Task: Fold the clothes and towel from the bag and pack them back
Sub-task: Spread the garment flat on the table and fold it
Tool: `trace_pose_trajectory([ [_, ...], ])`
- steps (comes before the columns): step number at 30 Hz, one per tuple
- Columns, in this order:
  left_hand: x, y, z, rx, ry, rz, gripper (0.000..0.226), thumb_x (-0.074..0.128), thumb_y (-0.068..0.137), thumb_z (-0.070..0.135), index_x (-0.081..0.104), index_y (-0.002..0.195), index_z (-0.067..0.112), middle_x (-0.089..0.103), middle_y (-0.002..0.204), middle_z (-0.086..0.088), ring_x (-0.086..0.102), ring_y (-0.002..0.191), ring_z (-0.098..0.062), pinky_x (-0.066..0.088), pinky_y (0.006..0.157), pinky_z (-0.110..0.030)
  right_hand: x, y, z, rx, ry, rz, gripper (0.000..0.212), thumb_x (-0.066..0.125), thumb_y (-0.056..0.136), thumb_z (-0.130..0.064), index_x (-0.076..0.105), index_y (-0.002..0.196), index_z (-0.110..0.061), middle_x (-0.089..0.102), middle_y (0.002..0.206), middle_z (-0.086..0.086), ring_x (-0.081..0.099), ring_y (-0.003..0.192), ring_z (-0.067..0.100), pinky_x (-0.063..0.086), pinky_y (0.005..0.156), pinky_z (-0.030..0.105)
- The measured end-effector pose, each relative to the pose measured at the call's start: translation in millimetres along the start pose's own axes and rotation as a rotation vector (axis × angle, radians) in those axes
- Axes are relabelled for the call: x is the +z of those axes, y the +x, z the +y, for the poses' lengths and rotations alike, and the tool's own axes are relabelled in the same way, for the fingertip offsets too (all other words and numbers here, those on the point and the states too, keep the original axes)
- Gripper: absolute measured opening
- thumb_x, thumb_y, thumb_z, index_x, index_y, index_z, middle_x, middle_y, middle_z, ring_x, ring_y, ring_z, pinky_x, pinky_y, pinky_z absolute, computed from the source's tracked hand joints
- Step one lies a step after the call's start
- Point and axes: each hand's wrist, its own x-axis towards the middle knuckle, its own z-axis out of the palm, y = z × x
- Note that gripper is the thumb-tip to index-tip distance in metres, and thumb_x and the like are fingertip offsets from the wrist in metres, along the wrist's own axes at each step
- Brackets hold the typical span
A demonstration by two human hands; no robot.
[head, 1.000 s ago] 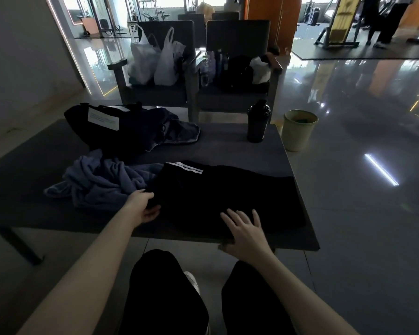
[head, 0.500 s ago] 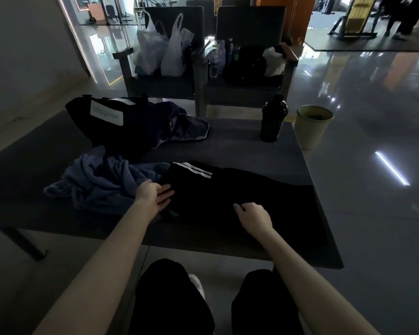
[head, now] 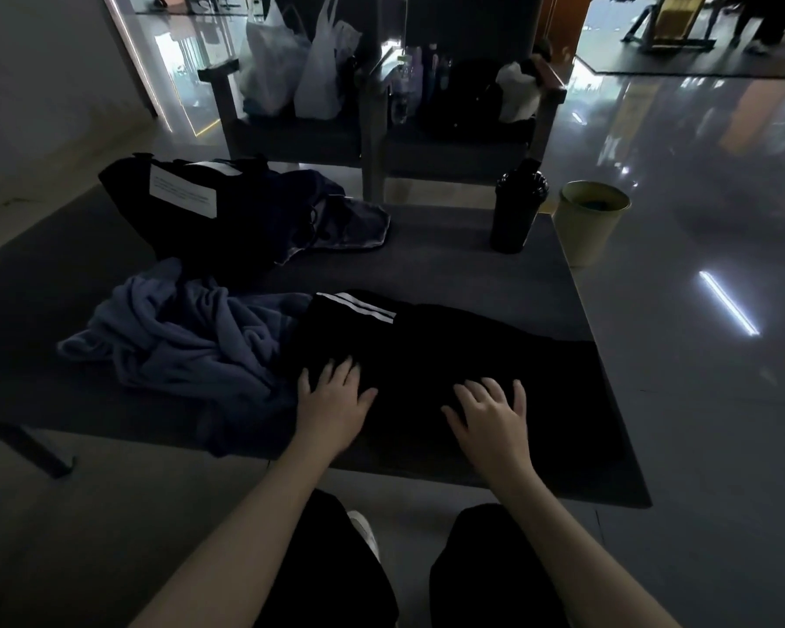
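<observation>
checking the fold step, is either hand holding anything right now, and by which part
Nothing is gripped: the left hand and right hand lie flat, fingers spread, on the near part of the black white-striped garment.

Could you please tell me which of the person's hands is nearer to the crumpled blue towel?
Left. The left hand lies flat on the black garment right beside the towel; the right hand rests farther right.

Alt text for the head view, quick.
The left hand and right hand press flat, fingers spread, on a black striped garment on the table. A crumpled blue towel lies to its left; a dark bag and black bottle stand behind.
</observation>
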Motion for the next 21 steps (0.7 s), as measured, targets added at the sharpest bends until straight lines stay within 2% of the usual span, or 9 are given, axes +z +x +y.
trace_pose_trajectory([
  [3,-3.1,-1.3,19.0,-0.056,0.025,0.072,0.064,0.023,0.099,0.052,0.019,0.150,0.014,0.013,0.159,-0.003,0.008,0.146,-0.024,0.007,0.115,-0.051,-4.5,-4.6,12.3,0.053,-0.073,0.001,0.040,0.057,0.081,-0.045,0.070,0.102,-0.014,0.069,0.108,0.003,0.062,0.108,0.027,0.025,0.103,0.057],
  [5,-3.8,-2.2,37.5,0.066,0.016,0.132,0.064,0.024,0.099,0.050,0.013,0.151,0.016,0.006,0.160,-0.001,0.003,0.147,-0.023,0.005,0.115,-0.049,-5.8,-5.5,17.6,0.079,-0.039,-0.053,0.039,0.066,0.080,-0.047,0.071,0.098,-0.013,0.069,0.109,0.005,0.063,0.105,0.029,0.034,0.098,0.059],
  [7,0.1,-1.3,58.2,0.190,-0.024,0.106,0.063,0.023,0.099,0.050,0.009,0.152,0.019,0.003,0.160,0.003,0.000,0.147,-0.020,0.003,0.117,-0.047,-6.8,-4.0,21.3,0.089,0.017,-0.108,0.042,0.063,0.081,-0.050,0.071,0.100,-0.013,0.068,0.114,0.005,0.062,0.107,0.030,0.041,0.093,0.057],
  [9,8.4,1.3,72.2,0.172,-0.071,0.019,0.063,0.021,0.099,0.051,0.008,0.152,0.021,0.001,0.161,0.003,-0.001,0.147,-0.020,0.002,0.117,-0.047,-11.4,-2.2,27.5,0.097,0.024,-0.108,0.053,0.046,0.084,-0.056,0.068,0.110,-0.016,0.064,0.122,0.004,0.056,0.117,0.028,0.036,0.099,0.056],
  [11,16.4,6.4,75.4,0.123,-0.063,-0.028,0.063,0.019,0.099,0.052,0.007,0.152,0.020,0.000,0.161,0.001,-0.002,0.147,-0.023,0.002,0.117,-0.048,-18.8,-4.2,38.5,0.154,-0.002,-0.060,0.060,0.037,0.087,-0.059,0.060,0.124,-0.018,0.053,0.137,0.006,0.044,0.130,0.027,0.023,0.106,0.058],
  [13,18.2,13.1,73.6,0.112,-0.033,-0.032,0.064,0.019,0.099,0.053,0.007,0.152,0.020,-0.001,0.161,-0.001,-0.002,0.147,-0.024,0.003,0.117,-0.049,-25.8,-9.1,58.0,0.318,0.007,-0.081,0.062,0.036,0.093,-0.058,0.041,0.141,-0.019,0.031,0.152,0.007,0.021,0.142,0.027,0.009,0.110,0.058],
  [15,15.4,18.6,73.4,0.110,-0.034,-0.052,0.065,0.020,0.099,0.053,0.007,0.152,0.019,-0.001,0.160,-0.002,-0.003,0.147,-0.025,0.002,0.117,-0.050,-32.2,-15.7,78.4,0.539,0.051,-0.155,0.066,0.034,0.095,-0.055,0.023,0.148,-0.017,0.013,0.157,0.012,0.008,0.144,0.029,0.007,0.112,0.058],
  [18,13.7,17.0,78.5,0.091,0.013,-0.049,0.064,0.019,0.100,0.051,0.004,0.152,0.018,-0.004,0.160,-0.003,-0.006,0.147,-0.026,0.000,0.116,-0.051,-38.5,-20.9,94.5,0.741,0.144,-0.185,0.071,0.039,0.094,-0.051,0.020,0.147,-0.008,0.021,0.153,0.019,0.022,0.139,0.035,0.020,0.110,0.055],
  [21,13.7,9.5,86.0,0.174,0.119,0.090,0.060,0.020,0.102,0.043,0.003,0.152,0.017,-0.006,0.160,-0.001,-0.009,0.147,-0.026,-0.003,0.115,-0.052,-42.4,-22.2,93.6,0.743,0.097,-0.159,0.070,0.044,0.092,-0.051,0.028,0.144,-0.007,0.037,0.145,0.017,0.035,0.131,0.035,0.028,0.103,0.051],
])
